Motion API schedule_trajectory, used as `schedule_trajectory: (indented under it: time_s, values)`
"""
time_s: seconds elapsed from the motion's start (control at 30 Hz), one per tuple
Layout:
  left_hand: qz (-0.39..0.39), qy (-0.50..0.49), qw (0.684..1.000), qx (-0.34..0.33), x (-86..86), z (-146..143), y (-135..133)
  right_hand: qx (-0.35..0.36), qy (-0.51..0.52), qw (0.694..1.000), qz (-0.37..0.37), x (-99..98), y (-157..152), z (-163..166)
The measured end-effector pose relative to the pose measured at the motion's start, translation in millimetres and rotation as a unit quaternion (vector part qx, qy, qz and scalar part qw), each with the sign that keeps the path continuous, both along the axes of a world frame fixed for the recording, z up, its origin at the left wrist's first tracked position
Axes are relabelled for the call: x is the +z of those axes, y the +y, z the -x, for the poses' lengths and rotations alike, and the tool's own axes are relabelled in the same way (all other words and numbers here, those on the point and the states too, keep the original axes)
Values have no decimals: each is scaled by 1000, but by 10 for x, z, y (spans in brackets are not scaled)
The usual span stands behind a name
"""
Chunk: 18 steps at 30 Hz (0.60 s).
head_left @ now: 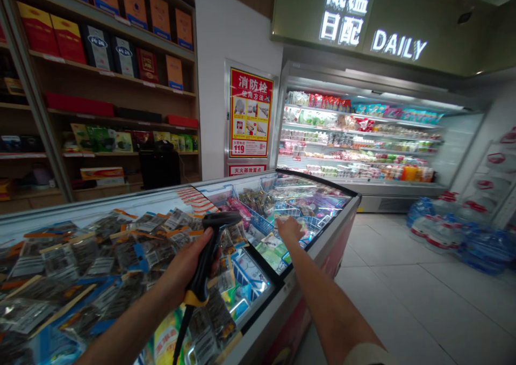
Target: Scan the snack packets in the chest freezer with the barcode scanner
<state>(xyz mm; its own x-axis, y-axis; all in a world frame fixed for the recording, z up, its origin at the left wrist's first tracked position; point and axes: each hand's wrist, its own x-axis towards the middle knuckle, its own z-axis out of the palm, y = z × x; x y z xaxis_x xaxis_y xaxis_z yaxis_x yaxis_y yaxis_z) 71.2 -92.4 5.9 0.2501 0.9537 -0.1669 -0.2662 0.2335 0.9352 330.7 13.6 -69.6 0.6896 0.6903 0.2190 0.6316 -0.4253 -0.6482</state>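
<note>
My left hand (200, 257) is wrapped round the grip of a black and yellow barcode scanner (220, 220), its head pointing right and its cord hanging down. Below the scanner, many clear packets (100, 252) of dark food with orange and blue edges are heaped on the glass top of a chest freezer (278, 311). My right hand (291, 229) is stretched over the freezer's right section, thumb spread to the left and fingers pointing away. I see nothing in it; whether it touches the glass is unclear. Blue baskets (262, 222) with packaged goods show near it.
Shelves with boxed goods (97, 48) stand at the back left. A red fire-hydrant sign (252, 112) hangs on the white wall. Behind the freezer, to the right, is a lit open refrigerator (363, 144). Water bottles (487, 247) stand on the tiled floor (395, 295) at right.
</note>
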Motion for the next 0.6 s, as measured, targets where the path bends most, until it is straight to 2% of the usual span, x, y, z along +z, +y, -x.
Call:
schedule_trajectory:
  time_s: [0.13,0.27,0.43,0.53,0.6]
  values:
    - [1,6,1000,0,5,-8,-20,19,-17,1000,6,-113,47,-87]
    - [2,4,1000,-3,7,-12,-28,69,73,989,-106,-190,102,-21]
    - [-7,-5,1000,-19,-8,-18,-33,155,223,932,-240,-205,75,190]
    - [-26,-8,999,-21,7,-37,-66,216,264,887,-310,-180,12,357]
    - [-32,-6,999,-21,23,-53,-90,246,277,869,-329,-166,-28,446]
